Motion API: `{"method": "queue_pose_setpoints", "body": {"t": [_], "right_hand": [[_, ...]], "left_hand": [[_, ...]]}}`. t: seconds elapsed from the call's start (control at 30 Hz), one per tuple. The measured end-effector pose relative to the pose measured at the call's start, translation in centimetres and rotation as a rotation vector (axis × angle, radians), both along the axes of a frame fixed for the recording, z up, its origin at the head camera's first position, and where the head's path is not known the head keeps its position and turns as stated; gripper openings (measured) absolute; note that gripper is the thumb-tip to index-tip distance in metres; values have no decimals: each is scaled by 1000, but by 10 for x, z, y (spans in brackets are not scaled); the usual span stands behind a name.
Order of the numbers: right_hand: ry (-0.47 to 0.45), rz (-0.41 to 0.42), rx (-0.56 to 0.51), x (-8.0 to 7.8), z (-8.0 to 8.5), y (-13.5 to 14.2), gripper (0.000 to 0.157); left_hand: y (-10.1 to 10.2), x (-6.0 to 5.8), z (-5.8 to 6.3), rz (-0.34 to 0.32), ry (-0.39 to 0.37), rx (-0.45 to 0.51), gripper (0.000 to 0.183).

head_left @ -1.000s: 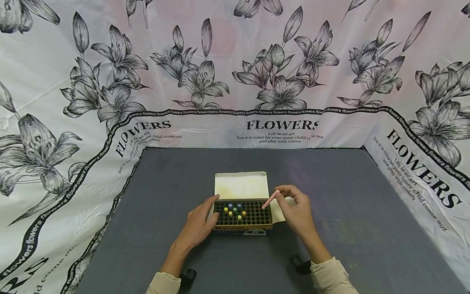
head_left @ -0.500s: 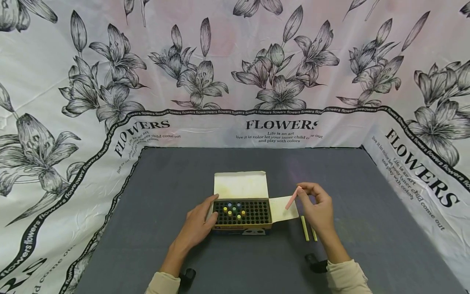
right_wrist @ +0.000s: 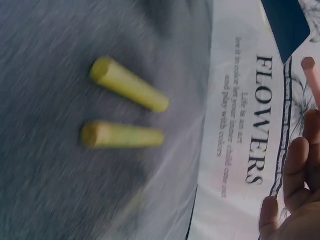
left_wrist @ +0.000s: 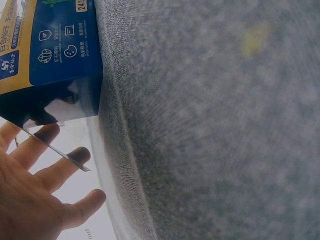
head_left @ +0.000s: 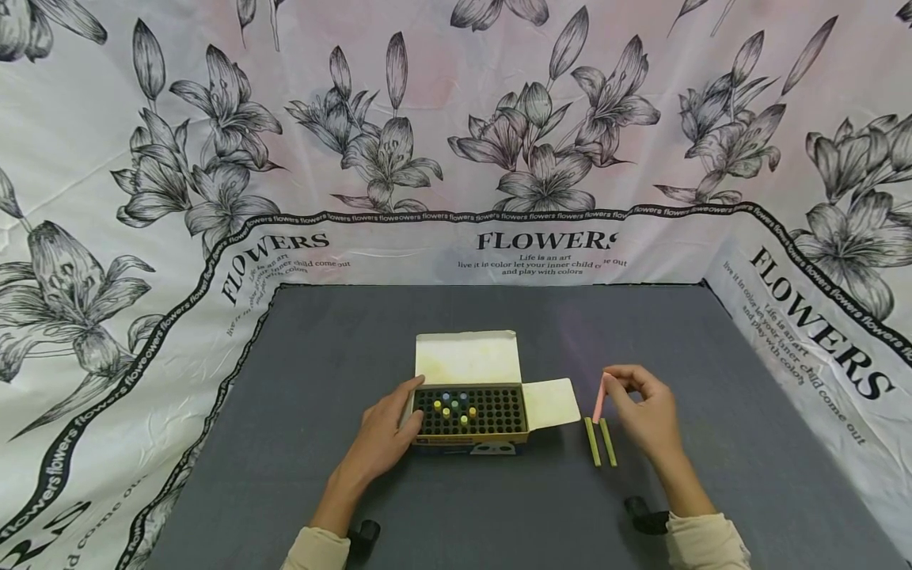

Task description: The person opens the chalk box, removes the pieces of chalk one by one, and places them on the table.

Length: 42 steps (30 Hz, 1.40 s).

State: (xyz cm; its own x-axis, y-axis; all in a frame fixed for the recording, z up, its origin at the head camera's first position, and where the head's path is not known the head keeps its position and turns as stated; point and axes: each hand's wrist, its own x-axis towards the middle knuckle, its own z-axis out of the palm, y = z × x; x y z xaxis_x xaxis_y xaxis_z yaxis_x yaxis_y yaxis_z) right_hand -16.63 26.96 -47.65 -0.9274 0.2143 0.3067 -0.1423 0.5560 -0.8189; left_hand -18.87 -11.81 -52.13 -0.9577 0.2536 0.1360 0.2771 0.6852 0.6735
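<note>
An open chalk box [head_left: 470, 448] stands mid-table, its black holed insert [head_left: 499, 410] carrying several yellow, blue and green chalks. At its left end, my left hand [head_left: 385, 427] holds the box, thumb on the near part of the edge and index finger at the far corner. In the left wrist view, the other fingers [left_wrist: 57, 172] spread beside a thin flap below the blue box side. To the right, my right hand [head_left: 650, 408] pinches a pink chalk stick [head_left: 600, 400] by its upper end. Its lower end overlaps the gap between two yellow chalk sticks [head_left: 592, 442] on the table.
The white back lid [head_left: 466, 356] is raised, and a white side flap [head_left: 552, 404] sticks out right towards the yellow sticks. Dark wrist straps [head_left: 647, 516] show below the hands. A flower-printed sheet [head_left: 399, 253] borders the grey table [head_left: 356, 332].
My right hand has carried the pink chalk rightwards from above the box, past the side flap, to the yellow sticks, uncovering them. My left hand has stayed at the box.
</note>
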Motion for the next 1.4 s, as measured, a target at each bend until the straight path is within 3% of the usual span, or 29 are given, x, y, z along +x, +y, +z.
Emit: {"method": "queue_pose_setpoints", "body": {"t": [0.23, 0.4, 0.77, 1.4], "right_hand": [[-81, 0, 179, 6, -13, 24, 22], [-143, 57, 275, 6, -23, 36, 22], [-244, 91, 439, 4, -35, 43, 22], [-290, 87, 532, 5, -42, 43, 20]], "left_hand": [[-1, 0, 1, -4, -9, 4, 54], [-3, 0, 0, 4, -13, 0, 54], [-3, 1, 0, -5, -15, -2, 54], [-1, 0, 0, -10, -14, 1, 54]]}}
